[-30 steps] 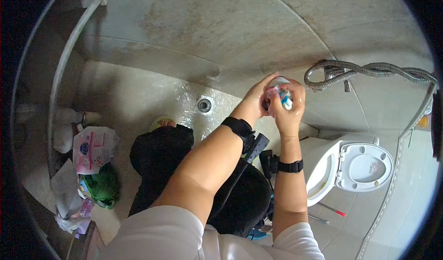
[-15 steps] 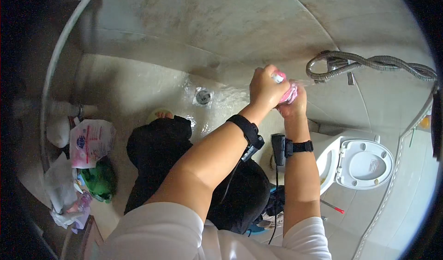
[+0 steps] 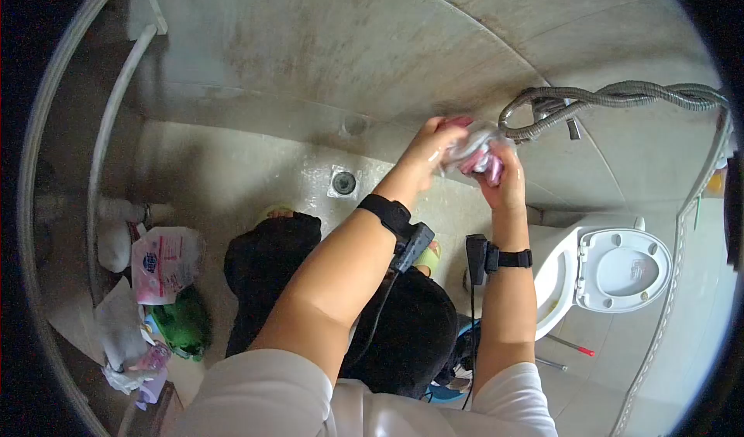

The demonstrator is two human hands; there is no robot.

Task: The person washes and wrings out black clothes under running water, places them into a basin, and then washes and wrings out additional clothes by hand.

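Observation:
A wet, crumpled pink-and-white cloth [image 3: 480,149] is stretched between my two hands beside the tiled wall, partly blurred by motion. My left hand [image 3: 423,154] grips its left side, with the fingers curled round the pink edge. On the other side, my right hand [image 3: 508,180] is closed on a bunched pink part of it. Both wrists wear black straps with small boxes and cables. Close to the right of the cloth, a coiled metal shower hose [image 3: 639,96] hangs along the wall.
A floor drain [image 3: 343,181] lies in the wet floor. To the right stands a white toilet [image 3: 624,270] with its lid raised. Along the left side are a pink-and-white package [image 3: 163,265], a green bag [image 3: 184,325] and a pale pipe [image 3: 116,119].
My hands have moved apart, and the cloth, bunched tightly between them before, is now spread wider. Less water splashes on the floor. The view has shifted slightly.

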